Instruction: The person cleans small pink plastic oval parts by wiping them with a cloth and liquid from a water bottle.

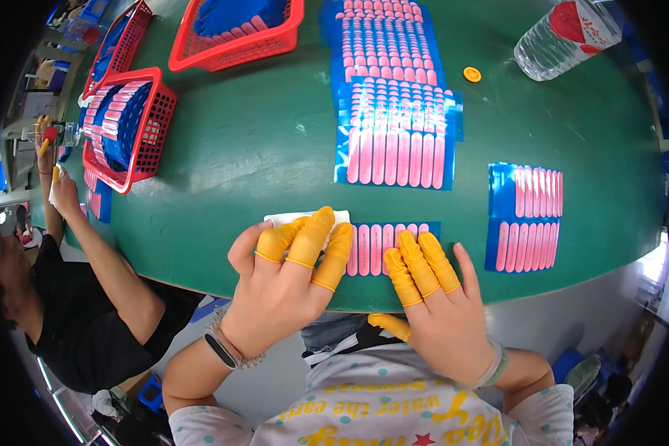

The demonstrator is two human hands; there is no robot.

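Note:
My left hand (pixel 286 279) wears yellow finger cots and presses a white cloth (pixel 290 220) down on the left end of a blue sheet of pink strips (pixel 383 249) at the near edge of the green table (pixel 260 149). On the sheet's right end rest the capped fingertips of my right hand (pixel 438 297), fingers spread flat and holding nothing.
A tall stack of the same blue sheets (pixel 394 97) lies in the table's middle, and a smaller pile (pixel 524 215) sits at the right. Red baskets (pixel 126 126) (pixel 234 30) stand at the left and back. A clear water bottle (pixel 565 37) lies far right. Another person (pixel 89 282) works at the left.

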